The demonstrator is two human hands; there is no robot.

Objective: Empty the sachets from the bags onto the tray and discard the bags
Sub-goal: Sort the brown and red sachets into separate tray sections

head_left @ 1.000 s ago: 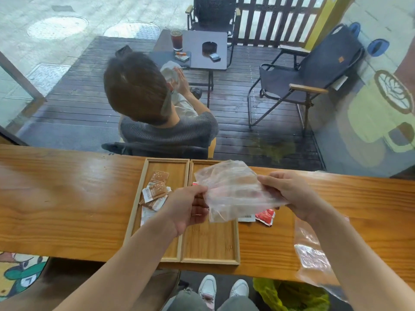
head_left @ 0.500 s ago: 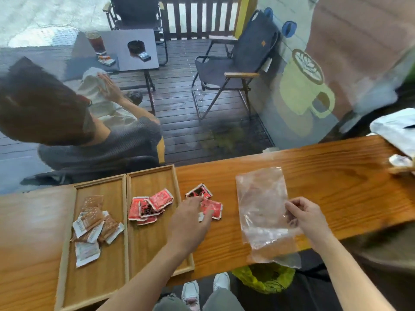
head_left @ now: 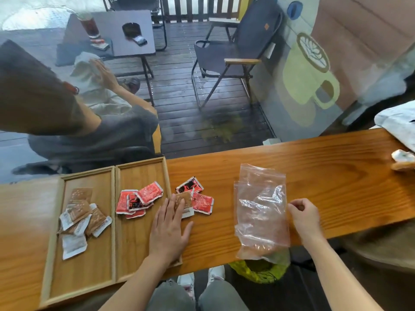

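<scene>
Two wooden trays lie side by side on the counter. The left tray [head_left: 56, 261] holds several brown and white sachets [head_left: 83, 217]. In the right tray [head_left: 143, 171] sits a pile of red sachets [head_left: 140, 199]. A few more sachets [head_left: 197, 197], red and brown, lie on the counter just right of that tray. My left hand [head_left: 168, 230] lies flat and open, fingertips on these loose sachets. Clear empty plastic bags [head_left: 260, 212] lie flat on the counter, hanging over its near edge. My right hand [head_left: 303, 217] rests at the bags' right edge, fingers curled.
A yellow-green bin bag [head_left: 258, 271] sits on the floor under the counter, below the plastic bags. White cloth and a small object [head_left: 403, 157] lie at the counter's far right. Behind the window a person sits by a table and a folding chair.
A second ago both hands held a bag above the right tray. Now the bag lies flat on the counter, red sachets are out, and my left hand has gone to the loose sachets.
</scene>
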